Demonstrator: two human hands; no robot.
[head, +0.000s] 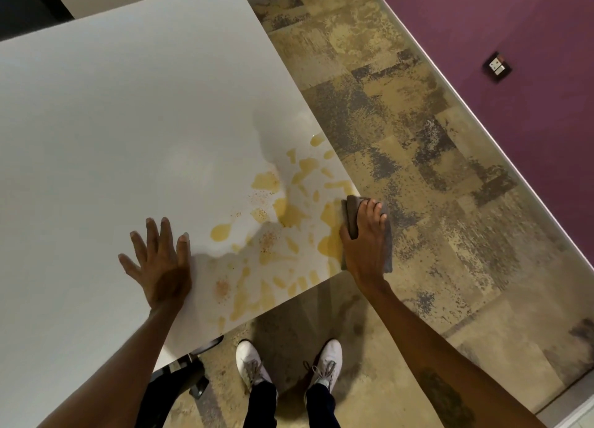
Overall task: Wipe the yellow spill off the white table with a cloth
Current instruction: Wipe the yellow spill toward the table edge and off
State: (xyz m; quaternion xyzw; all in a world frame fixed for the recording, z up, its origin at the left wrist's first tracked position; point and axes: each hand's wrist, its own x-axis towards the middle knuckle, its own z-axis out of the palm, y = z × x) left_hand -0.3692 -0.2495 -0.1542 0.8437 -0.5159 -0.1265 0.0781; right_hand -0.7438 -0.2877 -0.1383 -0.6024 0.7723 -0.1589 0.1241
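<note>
My right hand (364, 238) covers most of the grey cloth (352, 217), hiding any spill beneath. The desk (112, 122) runs off the left edge, and the wall socket (497, 66) is too small to read.

Only one view: worn on the head, looking steeply down and forward over the near corner of the flat white table (112, 122). Close to that corner; patterned beige-grey carpet (401, 144) right of it, white laced shoes (252, 361) directly below.

Right hand (364, 234) presses grey cloth (352, 217) at table (112, 122) corner; left hand (160, 267) flat beside yellow spill (289, 215).
</note>
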